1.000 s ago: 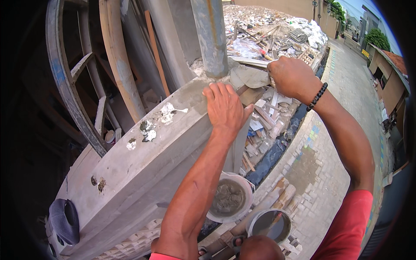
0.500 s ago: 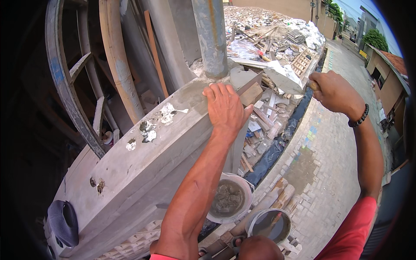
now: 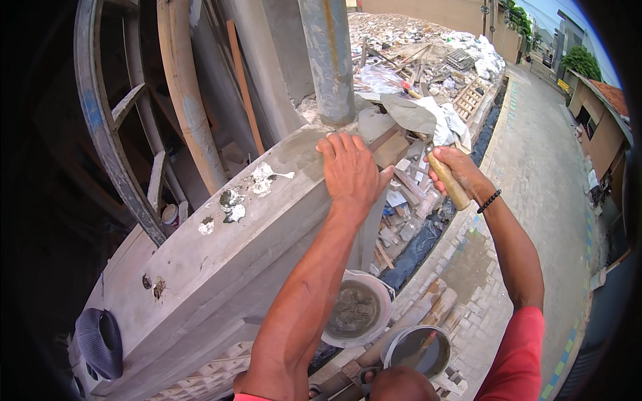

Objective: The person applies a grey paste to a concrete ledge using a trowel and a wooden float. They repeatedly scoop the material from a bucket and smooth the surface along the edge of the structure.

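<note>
Head view looks down on a long concrete beam (image 3: 221,247), its length running from lower left up toward the grey pipe (image 3: 331,60). Left hand (image 3: 351,170) lies flat on the beam's top end, fingers spread and gripping nothing, fingertips just short of the pipe's foot. Right hand (image 3: 458,175) is wrapped tight around the wooden handle of a trowel (image 3: 418,123), whose grey blade points up and left, beside the left fingers and nearer the pipe. Below the hands sits a white mortar bowl (image 3: 356,309), then a darker bucket (image 3: 418,349). No labels or signs are readable here.
</note>
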The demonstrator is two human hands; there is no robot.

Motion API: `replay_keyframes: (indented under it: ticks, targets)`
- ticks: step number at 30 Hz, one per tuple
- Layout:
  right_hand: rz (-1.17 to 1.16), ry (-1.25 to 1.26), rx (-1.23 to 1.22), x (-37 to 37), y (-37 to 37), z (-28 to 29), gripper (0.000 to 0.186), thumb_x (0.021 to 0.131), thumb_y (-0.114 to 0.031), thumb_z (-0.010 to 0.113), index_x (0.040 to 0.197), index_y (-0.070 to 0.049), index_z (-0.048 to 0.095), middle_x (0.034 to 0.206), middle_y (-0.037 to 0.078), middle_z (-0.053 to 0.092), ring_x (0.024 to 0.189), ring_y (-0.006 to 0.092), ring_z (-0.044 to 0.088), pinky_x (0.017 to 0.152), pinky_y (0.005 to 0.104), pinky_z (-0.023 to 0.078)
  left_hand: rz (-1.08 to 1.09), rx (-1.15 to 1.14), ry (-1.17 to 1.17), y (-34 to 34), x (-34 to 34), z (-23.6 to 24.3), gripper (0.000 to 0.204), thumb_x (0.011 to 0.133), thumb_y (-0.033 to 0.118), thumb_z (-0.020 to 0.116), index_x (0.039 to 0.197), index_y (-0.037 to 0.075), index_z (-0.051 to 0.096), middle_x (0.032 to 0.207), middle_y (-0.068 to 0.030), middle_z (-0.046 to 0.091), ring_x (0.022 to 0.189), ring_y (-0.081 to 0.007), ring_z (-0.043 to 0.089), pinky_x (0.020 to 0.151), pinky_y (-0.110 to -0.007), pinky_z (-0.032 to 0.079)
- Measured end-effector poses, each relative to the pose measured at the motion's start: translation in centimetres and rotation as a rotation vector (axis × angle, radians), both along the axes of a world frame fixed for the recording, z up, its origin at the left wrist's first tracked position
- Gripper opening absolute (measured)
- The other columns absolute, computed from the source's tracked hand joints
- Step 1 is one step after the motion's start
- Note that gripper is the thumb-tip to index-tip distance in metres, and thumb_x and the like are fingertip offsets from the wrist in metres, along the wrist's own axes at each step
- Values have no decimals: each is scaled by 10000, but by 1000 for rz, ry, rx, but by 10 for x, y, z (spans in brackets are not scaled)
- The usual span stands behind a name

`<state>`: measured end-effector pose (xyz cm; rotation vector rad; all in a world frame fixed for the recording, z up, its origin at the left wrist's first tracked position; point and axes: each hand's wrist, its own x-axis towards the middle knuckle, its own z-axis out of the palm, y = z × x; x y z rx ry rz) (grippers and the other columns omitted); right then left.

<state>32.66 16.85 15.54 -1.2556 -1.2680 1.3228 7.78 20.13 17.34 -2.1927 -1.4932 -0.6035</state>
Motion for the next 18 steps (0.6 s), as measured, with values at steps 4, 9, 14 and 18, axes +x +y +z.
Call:
replay_keyframes:
  ticks: [4,9,14,18]
  targets:
    - [22,-29,-38,-10,2,-19,374,1042,-401,485,1095,-40,567,729,30,597,529,94,567,456,245,487,-11,-30,-9,-1,-1,0,813,729,685,688,1095,-38,631,1080,-186,593,1088,-332,488,1010,-506,301]
    - [2,-91,-90,-1,-24,-9,374,1040,-406,487,1082,-46,580,717,20,591,508,84,554,437,239,479,-1,121,-31,0,-1,-5,726,709,635,753,990,-24,632,991,-146,586,1014,-282,500,979,-441,322]
    - [-12,-131,-128,19,-70,24,419,1015,-421,534,1084,-13,601,686,35,592,482,94,551,424,232,474,-7,115,-37,0,-2,-4,724,711,633,753,989,-24,628,997,-147,587,1015,-283,501,986,-440,322]
    - [-192,-167,49,33,-89,40,395,955,-343,620,1143,4,604,773,61,610,539,99,571,477,239,491,-4,110,-33,-2,0,-1,721,710,632,756,985,-21,626,1000,-144,586,1014,-281,500,988,-437,319]
